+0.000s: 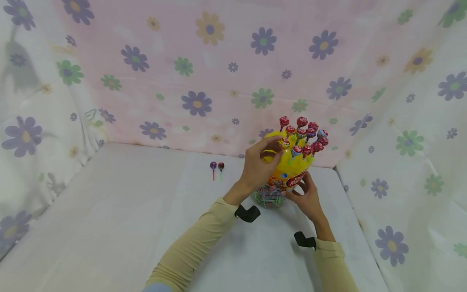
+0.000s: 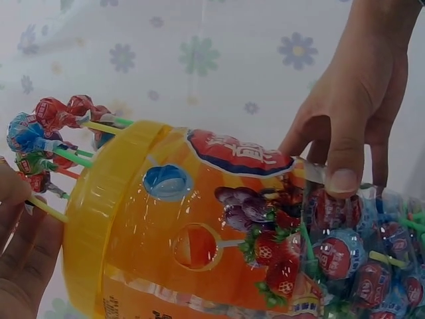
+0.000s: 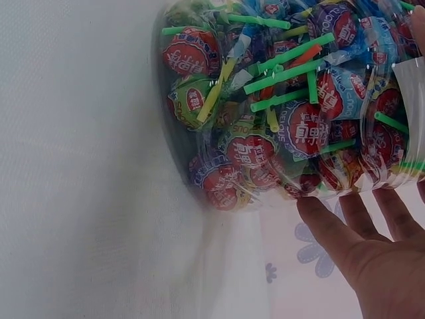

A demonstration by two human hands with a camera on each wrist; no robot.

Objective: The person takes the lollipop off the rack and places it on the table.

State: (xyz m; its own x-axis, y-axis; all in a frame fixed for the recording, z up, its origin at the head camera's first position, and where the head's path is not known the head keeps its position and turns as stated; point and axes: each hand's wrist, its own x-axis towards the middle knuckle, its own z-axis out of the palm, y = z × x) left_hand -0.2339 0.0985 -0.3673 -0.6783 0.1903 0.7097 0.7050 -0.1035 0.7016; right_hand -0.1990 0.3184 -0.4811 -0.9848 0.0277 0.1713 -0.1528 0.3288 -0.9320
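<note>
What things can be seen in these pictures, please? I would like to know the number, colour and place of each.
Table: one, white, across the lower scene
Flowered cloth: number of pieces unclear, pink and white, behind and beside the table
Candy jar: one, clear with orange label, right of centre
Lid: one, yellow, on the jar's top
Standing lollipops: about a dozen, mostly red, on the lid
Inner lollipops: many, mixed colours, inside the jar
Loose lollipops: two, purple and dark red, left of the jar
Wrist devices: two, black, at the wrists
Sleeves: two, beige, on the forearms
Left hand: one, pinching a yellow stick
Right hand: one, gripping the jar
</note>
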